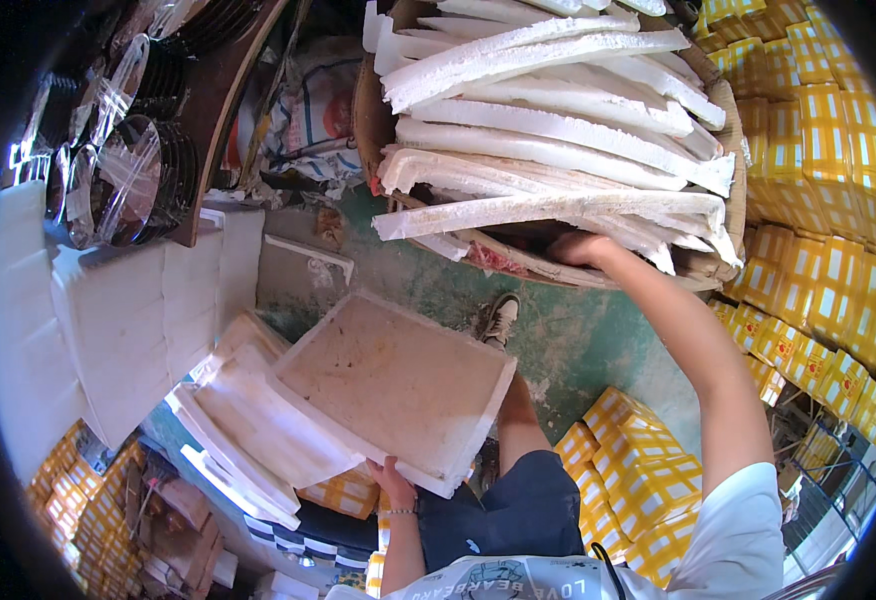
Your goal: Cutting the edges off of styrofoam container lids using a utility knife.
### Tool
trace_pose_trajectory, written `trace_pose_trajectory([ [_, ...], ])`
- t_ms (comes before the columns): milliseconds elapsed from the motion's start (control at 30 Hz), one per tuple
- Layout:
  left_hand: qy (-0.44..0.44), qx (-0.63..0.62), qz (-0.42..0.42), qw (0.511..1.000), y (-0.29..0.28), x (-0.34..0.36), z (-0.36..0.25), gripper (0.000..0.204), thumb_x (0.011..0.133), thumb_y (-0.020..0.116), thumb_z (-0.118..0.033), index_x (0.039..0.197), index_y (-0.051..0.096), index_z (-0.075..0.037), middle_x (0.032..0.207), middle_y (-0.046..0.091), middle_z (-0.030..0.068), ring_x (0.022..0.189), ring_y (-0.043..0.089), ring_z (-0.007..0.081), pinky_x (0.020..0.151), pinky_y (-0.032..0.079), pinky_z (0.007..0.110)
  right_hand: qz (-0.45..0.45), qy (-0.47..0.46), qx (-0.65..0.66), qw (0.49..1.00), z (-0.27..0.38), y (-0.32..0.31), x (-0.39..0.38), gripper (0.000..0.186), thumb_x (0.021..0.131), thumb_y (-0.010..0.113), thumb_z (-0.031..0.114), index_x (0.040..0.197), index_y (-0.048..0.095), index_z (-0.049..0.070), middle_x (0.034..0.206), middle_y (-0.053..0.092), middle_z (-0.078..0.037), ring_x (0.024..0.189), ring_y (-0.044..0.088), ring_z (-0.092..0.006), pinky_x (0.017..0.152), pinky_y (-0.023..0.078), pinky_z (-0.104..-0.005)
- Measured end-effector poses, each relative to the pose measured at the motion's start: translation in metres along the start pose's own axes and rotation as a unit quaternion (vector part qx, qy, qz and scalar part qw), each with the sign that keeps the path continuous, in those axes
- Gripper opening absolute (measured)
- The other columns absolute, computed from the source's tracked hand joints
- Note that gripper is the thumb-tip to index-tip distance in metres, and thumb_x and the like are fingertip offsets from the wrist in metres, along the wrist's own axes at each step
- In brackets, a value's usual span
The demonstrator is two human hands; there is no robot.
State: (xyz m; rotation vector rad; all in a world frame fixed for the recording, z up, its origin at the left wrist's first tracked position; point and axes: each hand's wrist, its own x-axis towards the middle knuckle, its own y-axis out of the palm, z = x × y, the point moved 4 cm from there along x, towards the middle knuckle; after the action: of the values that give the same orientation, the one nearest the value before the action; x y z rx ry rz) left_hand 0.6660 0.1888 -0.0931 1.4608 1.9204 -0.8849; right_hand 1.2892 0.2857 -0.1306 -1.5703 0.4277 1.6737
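A shallow white foam lid (395,366) with a raised rim and a dirt-specked inner face is tilted in front of my legs. My left hand (394,487) grips its lower edge. Another foam lid (276,425) lies against its left side, slanting down. My right hand (580,249) reaches over the near side of a large cardboard box (503,262) packed with several white foam lids (558,120), stacked edge-on. Its fingers go in under the nearest lid (558,208) and are hidden there, so what they touch is not visible.
Yellow-and-white taped boxes (808,150) are piled along the right, with more boxes (633,470) beside my right leg. White foam blocks (123,330) stand at left, below a shelf with plastic-wrapped round black items (128,180). My shoe (501,318) is on the green floor (408,275).
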Motion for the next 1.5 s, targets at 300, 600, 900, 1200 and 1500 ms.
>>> trace_pose_trajectory([
  [300, 0.041, 0.057, -0.006, 0.998, -0.001, -0.015, -0.003, 0.079, 0.076, 0.057, -0.003, 0.15, 0.03, 0.003, 0.146, 0.045, 0.0155, 0.127, 0.048, 0.0295, 0.11, 0.036, 0.037, -0.05, 0.004, -0.06, 0.997, 0.039, -0.03, -0.065, 0.057, 0.094, 0.056, 0.039, 0.137, 0.056, 0.001, 0.132, 0.059, -0.026, 0.121, 0.059, -0.0381, 0.101, 0.047, -0.0421],
  [600, 0.117, 0.103, -0.012, 0.988, -0.02, -0.01, -0.039, 0.051, 0.077, 0.056, -0.001, 0.128, 0.048, 0.002, 0.114, 0.06, 0.0132, 0.1, 0.056, 0.0238, 0.091, 0.047, 0.036, -0.158, -0.158, -0.041, 0.974, 0.066, -0.053, -0.187, 0.043, 0.098, 0.055, 0.023, 0.134, 0.055, 0.0, 0.123, 0.064, -0.025, 0.116, 0.06, -0.0382, 0.097, 0.048, -0.0455],
  [900, 0.061, -0.045, -0.017, 0.997, -0.016, -0.072, -0.129, 0.071, 0.074, 0.051, 0.001, 0.144, 0.036, 0.0, 0.131, 0.052, 0.0191, 0.115, 0.055, 0.0311, 0.097, 0.049, 0.042, -0.387, -0.134, 0.054, 0.911, 0.059, -0.025, -0.31, 0.039, 0.09, 0.062, 0.005, 0.127, 0.052, 0.001, 0.12, 0.049, -0.019, 0.114, 0.051, -0.0366, 0.098, 0.044, -0.0394],
  [1200, 0.072, -0.129, 0.113, 0.983, -0.039, -0.139, -0.196, 0.072, 0.074, 0.048, -0.015, 0.145, 0.039, -0.004, 0.136, 0.052, 0.0164, 0.124, 0.054, 0.032, 0.102, 0.049, 0.046, -0.393, -0.047, 0.429, 0.812, -0.014, 0.087, -0.303, 0.04, 0.077, 0.069, 0.003, 0.115, 0.056, 0.003, 0.095, 0.056, -0.005, 0.088, 0.056, -0.0172, 0.083, 0.046, -0.0306],
  [1500, 0.179, -0.089, 0.282, 0.938, 0.09, -0.102, -0.283, 0.058, 0.086, 0.052, -0.025, 0.14, 0.047, -0.007, 0.129, 0.059, 0.0097, 0.117, 0.06, 0.0277, 0.101, 0.052, 0.043, -0.332, -0.075, 0.77, 0.54, -0.05, 0.193, -0.296, 0.019, 0.082, 0.063, 0.002, 0.101, 0.059, 0.006, 0.081, 0.054, 0.002, 0.066, 0.05, -0.0091, 0.06, 0.042, -0.0255],
])
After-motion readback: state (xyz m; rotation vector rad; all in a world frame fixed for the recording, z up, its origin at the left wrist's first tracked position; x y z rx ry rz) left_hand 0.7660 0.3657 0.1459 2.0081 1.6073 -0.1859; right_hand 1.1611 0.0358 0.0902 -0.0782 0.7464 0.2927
